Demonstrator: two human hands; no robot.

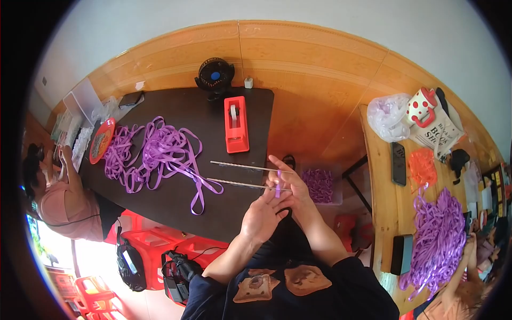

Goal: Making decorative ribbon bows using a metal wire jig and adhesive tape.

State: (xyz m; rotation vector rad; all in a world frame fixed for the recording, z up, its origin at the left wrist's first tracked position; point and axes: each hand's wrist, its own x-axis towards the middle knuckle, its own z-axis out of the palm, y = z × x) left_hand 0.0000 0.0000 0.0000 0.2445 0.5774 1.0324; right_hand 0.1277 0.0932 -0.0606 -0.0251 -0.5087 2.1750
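Observation:
Two thin, pale rods (pixel 240 166) lie side by side over the front right edge of the dark table, their right ends among my hands. A short piece of purple ribbon (pixel 278 184) crosses both rods. My right hand (pixel 301 194) is closed about the rods' ends and the ribbon, its index finger reaching up past the upper rod. Palm up, my left hand (pixel 258 220) has its fingertips closed on the ribbon's lower part, below the lower rod. The fingers overlap there and partly hide the grip. Loose purple ribbon (pixel 165 152) is heaped on the table to the left.
A red tape dispenser (pixel 236 128) and a black fan (pixel 214 77) stand on the dark table (pixel 176 210). Below right is a clear bin of purple pieces (pixel 318 185). The wooden table (pixel 384 224) holds a phone (pixel 398 164) and more ribbon (pixel 437 237). People sit on both sides.

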